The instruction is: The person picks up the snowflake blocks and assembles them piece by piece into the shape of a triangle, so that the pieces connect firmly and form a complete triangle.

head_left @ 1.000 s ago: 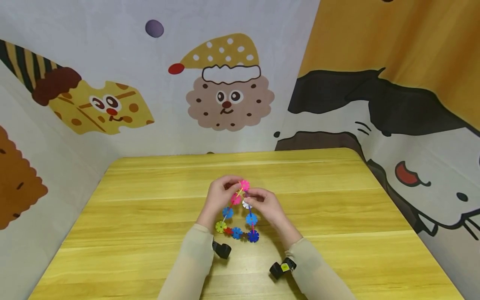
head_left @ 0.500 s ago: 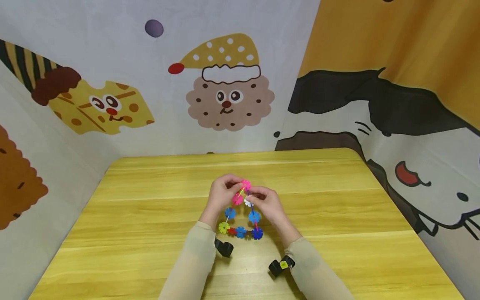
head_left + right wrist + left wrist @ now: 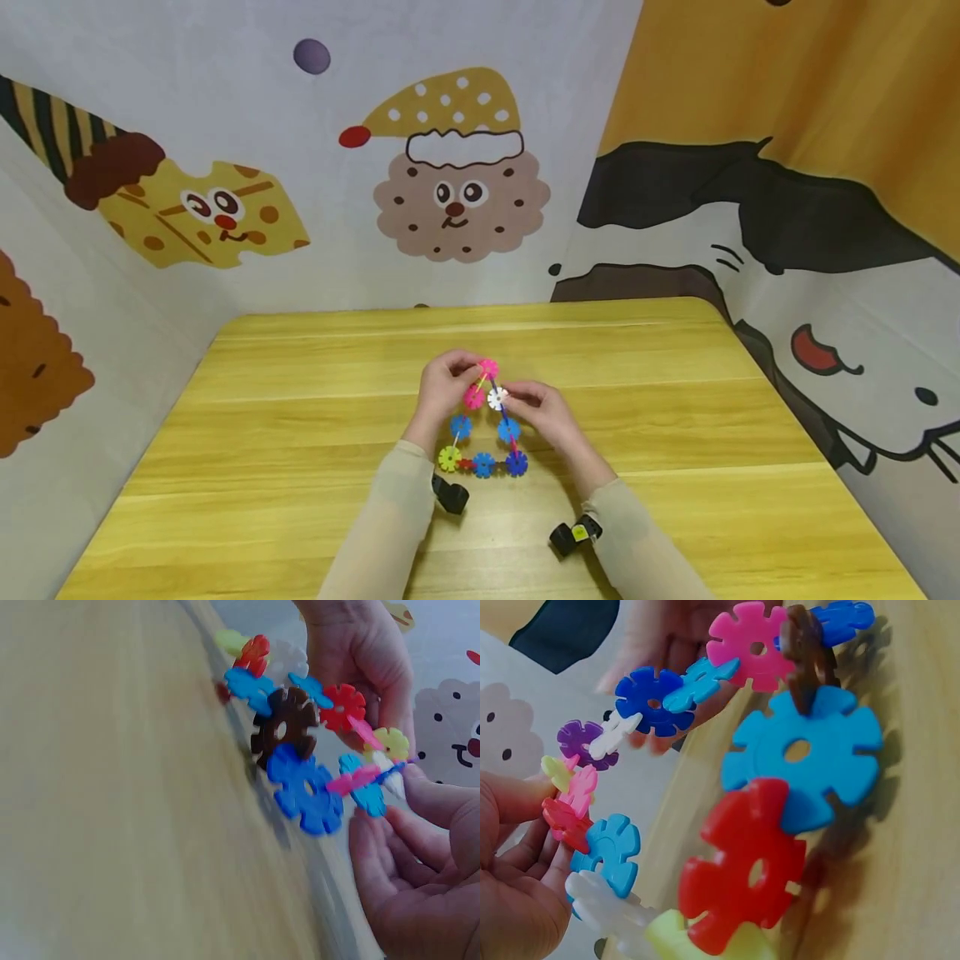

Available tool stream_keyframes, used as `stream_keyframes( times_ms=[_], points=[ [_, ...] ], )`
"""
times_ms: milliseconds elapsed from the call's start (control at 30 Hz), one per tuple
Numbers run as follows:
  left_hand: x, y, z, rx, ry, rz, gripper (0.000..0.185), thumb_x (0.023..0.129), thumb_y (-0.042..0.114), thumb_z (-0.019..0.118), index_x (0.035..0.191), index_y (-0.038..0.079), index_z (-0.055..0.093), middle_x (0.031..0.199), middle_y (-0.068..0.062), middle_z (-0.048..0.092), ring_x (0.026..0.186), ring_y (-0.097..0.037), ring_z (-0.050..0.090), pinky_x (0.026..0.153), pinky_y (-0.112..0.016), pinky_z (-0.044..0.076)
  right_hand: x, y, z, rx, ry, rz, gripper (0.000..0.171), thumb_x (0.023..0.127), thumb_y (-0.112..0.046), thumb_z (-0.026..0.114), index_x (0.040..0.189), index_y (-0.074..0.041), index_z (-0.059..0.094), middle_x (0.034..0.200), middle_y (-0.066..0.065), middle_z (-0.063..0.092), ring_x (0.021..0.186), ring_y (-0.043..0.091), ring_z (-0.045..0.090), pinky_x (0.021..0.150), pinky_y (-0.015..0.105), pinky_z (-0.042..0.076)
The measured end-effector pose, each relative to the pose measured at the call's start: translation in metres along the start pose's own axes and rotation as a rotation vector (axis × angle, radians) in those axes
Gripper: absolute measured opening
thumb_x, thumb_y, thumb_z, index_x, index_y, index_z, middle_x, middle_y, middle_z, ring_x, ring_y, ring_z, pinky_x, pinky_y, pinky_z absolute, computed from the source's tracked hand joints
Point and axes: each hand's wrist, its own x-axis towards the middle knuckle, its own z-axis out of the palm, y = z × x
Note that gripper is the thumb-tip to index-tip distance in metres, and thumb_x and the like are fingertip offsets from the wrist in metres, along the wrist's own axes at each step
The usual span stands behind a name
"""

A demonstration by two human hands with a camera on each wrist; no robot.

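Observation:
A closed loop of slotted plastic snowflake discs (image 3: 483, 465), in several colours, is held up as a rough triangle over the wooden table. My left hand (image 3: 442, 387) pinches it near the top, by the pink discs (image 3: 474, 397); the left wrist view shows the thumb and fingers around a pink and a red disc (image 3: 566, 825). My right hand (image 3: 546, 411) is at the loop's right side, fingertips at the edge of the white disc (image 3: 497, 399). In the right wrist view its thumb and fingers stand apart, beside a light blue disc (image 3: 361, 786).
The wooden table (image 3: 285, 450) extends around both arms. Black wrist cameras sit on the left wrist (image 3: 452, 497) and right wrist (image 3: 573, 535). A curtain (image 3: 457, 283) with cartoon prints hangs behind the table's far edge.
The loop has shifted slightly right. My right hand has drawn back to the right, so the white disc now shows whole. The left hand keeps its pinch at the top.

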Motion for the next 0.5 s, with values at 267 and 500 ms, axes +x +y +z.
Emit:
stream_keyframes(
  times_ms=[267, 500],
  points=[
    [0.006, -0.004, -0.001, 0.018, 0.028, -0.020, 0.010, 0.089, 0.002, 0.072, 0.098, 0.002, 0.076, 0.089, -0.008, 0.071, 0.081, -0.019, 0.064, 0.073, -0.031, 0.054, -0.012, 0.003, -0.013, -0.125, -0.158, 0.043, 0.026, 0.092, -0.008, 0.069, 0.112, 0.008, 0.067, 0.094, 0.013, 0.070, 0.076, 0.024, 0.069, 0.066, 0.032, 0.057],
    [0.009, -0.009, -0.002, 0.077, -0.011, -0.012, 0.018, 0.088, 0.001, 0.072, 0.106, 0.001, 0.075, 0.094, -0.011, 0.073, 0.088, -0.024, 0.067, 0.078, -0.035, 0.056, -0.009, 0.003, -0.011, -0.168, -0.082, 0.097, 0.018, 0.094, -0.008, 0.068, 0.108, 0.003, 0.070, 0.087, 0.006, 0.069, 0.072, 0.019, 0.066, 0.061, 0.028, 0.052]
  ],
)
